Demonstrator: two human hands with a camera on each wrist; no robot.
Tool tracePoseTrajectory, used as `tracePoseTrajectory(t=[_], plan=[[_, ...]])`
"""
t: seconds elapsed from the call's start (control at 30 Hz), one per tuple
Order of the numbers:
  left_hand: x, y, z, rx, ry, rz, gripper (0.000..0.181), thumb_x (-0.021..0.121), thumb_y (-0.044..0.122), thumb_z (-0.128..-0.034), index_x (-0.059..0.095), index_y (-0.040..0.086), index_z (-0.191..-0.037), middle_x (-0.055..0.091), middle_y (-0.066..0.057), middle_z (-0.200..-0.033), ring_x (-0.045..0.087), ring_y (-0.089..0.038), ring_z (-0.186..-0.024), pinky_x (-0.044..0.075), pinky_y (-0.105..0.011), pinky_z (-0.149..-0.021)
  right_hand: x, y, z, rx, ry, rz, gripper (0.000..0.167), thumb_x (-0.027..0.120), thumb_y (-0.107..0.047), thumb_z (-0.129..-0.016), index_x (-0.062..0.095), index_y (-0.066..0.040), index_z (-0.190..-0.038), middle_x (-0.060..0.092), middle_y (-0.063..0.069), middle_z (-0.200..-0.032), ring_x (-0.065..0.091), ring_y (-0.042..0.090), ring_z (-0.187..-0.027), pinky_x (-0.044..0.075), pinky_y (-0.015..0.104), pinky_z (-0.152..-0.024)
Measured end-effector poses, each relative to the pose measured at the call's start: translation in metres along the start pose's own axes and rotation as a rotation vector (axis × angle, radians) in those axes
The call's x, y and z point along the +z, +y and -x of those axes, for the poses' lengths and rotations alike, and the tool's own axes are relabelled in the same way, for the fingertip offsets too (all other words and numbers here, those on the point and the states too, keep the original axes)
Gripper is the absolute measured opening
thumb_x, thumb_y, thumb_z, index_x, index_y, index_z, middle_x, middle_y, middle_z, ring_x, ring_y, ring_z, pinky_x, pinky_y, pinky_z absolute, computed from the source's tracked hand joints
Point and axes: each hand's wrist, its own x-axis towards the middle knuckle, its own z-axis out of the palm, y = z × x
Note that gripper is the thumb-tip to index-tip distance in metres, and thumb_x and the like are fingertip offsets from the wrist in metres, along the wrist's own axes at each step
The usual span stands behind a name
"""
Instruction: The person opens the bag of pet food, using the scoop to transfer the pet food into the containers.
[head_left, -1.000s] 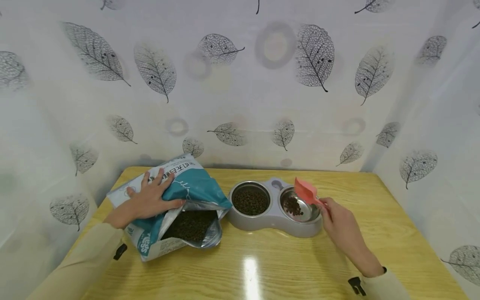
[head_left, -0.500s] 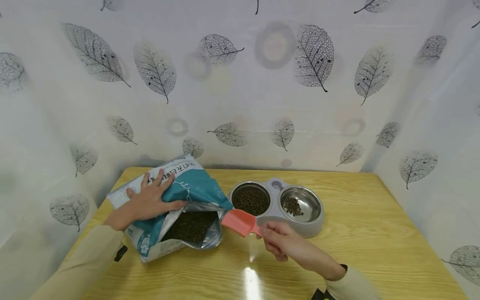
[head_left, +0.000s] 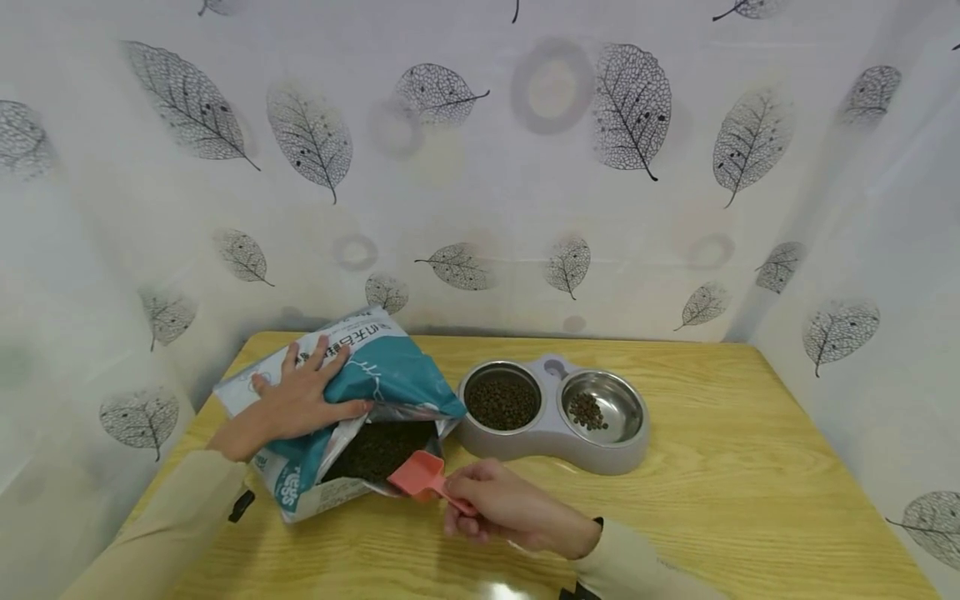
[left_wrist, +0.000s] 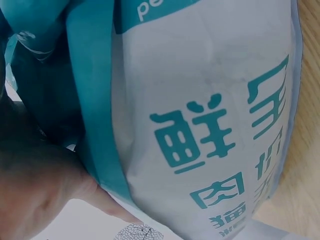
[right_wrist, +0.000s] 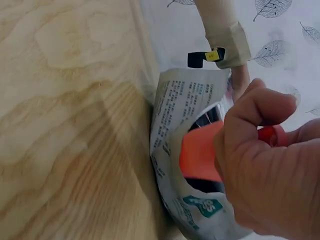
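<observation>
A teal and white bag of pet food [head_left: 397, 358] lies on its side at the left, its mouth facing me, with brown kibble [head_left: 375, 450] inside. My left hand [head_left: 303, 400] rests on top of the bag, fingers spread. My right hand [head_left: 510, 504] grips the handle of a pink scoop [head_left: 418, 475], whose blade is at the lower lip of the bag's mouth. In the right wrist view the scoop [right_wrist: 200, 152] stands in front of the opening, fingers curled round its handle. The left wrist view shows the printed bag [left_wrist: 200, 100] close up.
Right of the bag stands a grey double feeder [head_left: 551, 433] with two steel bowls. Kibble fills much of the left bowl [head_left: 502, 364]; a small heap lies in the right bowl [head_left: 622, 408]. Under everything is a wooden table [head_left: 750, 467], with a leaf-patterned curtain [head_left: 495, 183] behind.
My right hand has carried the scoop leftward and down, from over the right bowl, past the left bowl, to the bag's mouth. The left hand and the bag stay in place.
</observation>
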Motion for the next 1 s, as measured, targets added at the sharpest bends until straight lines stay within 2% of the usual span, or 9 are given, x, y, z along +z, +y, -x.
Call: tracePoseTrajectory(t=[0.17, 0.43, 0.67, 0.83, 1.0], plan=[[0.0, 0.001, 0.0, -0.002, 0.003, 0.002, 0.112, 0.056, 0.081, -0.0852, 0.017, 0.015, -0.166, 0.002, -0.028, -0.17, -0.004, -0.064, -0.15, 0.004, -0.097, -0.092, 0.008, -0.002, -0.013, 0.015, 0.06, -0.021, 0.022, 0.048, -0.012, -0.102, 0.064, 0.003, -0.099, 0.066, -0.001, -0.063, 0.04, 0.002, -0.047, 0.034, 0.016, -0.044], [0.001, 0.0, -0.002, -0.005, 0.013, -0.013, 0.112, 0.056, 0.081, -0.085, 0.016, 0.014, -0.166, 0.002, -0.028, -0.17, -0.004, -0.063, -0.151, 0.006, -0.096, -0.093, 0.019, -0.002, -0.033, 0.022, 0.082, 0.009, 0.021, 0.049, -0.008, -0.1, 0.065, 0.006, -0.098, 0.065, -0.001, -0.063, 0.039, 0.001, -0.047, 0.034, 0.015, -0.043], [0.001, 0.001, -0.001, -0.003, 0.006, -0.014, 0.113, 0.055, 0.082, -0.0846, 0.016, 0.015, -0.166, 0.002, -0.028, -0.17, -0.003, -0.064, -0.15, 0.006, -0.097, -0.092, 0.028, 0.0, -0.047, 0.014, 0.117, -0.015, 0.02, 0.048, -0.005, -0.101, 0.06, -0.003, -0.085, 0.062, 0.0, -0.064, 0.038, 0.002, -0.048, 0.032, 0.016, -0.044], [0.001, 0.001, -0.001, -0.007, 0.005, -0.009, 0.113, 0.054, 0.082, -0.0849, 0.015, 0.015, -0.166, 0.001, -0.028, -0.17, -0.005, -0.064, -0.15, 0.004, -0.097, -0.093, 0.032, 0.002, -0.053, 0.021, 0.14, -0.038, 0.02, 0.046, -0.004, -0.103, 0.059, -0.004, -0.088, 0.06, 0.0, -0.065, 0.039, 0.003, -0.049, 0.032, 0.017, -0.045], [0.001, 0.0, -0.002, -0.008, 0.003, -0.007, 0.112, 0.055, 0.082, -0.0853, 0.016, 0.014, -0.166, 0.001, -0.028, -0.17, -0.005, -0.064, -0.15, 0.003, -0.097, -0.093, 0.028, 0.006, -0.048, 0.033, 0.134, -0.024, 0.021, 0.044, -0.007, -0.108, 0.062, 0.001, -0.099, 0.054, -0.001, -0.067, 0.036, 0.005, -0.05, 0.031, 0.018, -0.044]])
